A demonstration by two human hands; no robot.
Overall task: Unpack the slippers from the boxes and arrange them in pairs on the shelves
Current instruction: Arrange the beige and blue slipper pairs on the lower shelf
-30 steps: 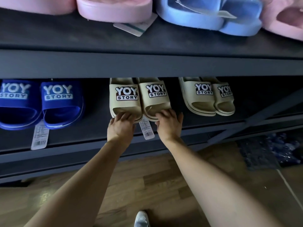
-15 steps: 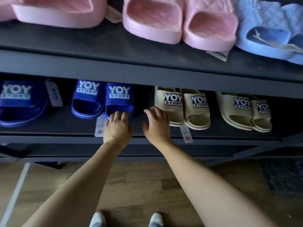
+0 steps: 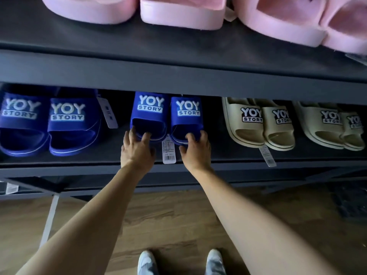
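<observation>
Aligning step, I'd say: left hand [image 3: 137, 148] and right hand [image 3: 196, 150] each curl fingers round a toe of the blue pair [image 3: 168, 116] on the lower shelf [image 3: 79, 169]; next, square them together.

One head-worn camera looks steeply down, near the shelves [image 3: 178, 76] and floor [image 3: 168, 219]

"YOY STORY" — slipper straps [image 3: 150, 108]

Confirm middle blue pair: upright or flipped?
Upright: both slippers of the blue pair sit sole-down on the lower shelf, logos up. Left hand and right hand grip their near ends.
</observation>
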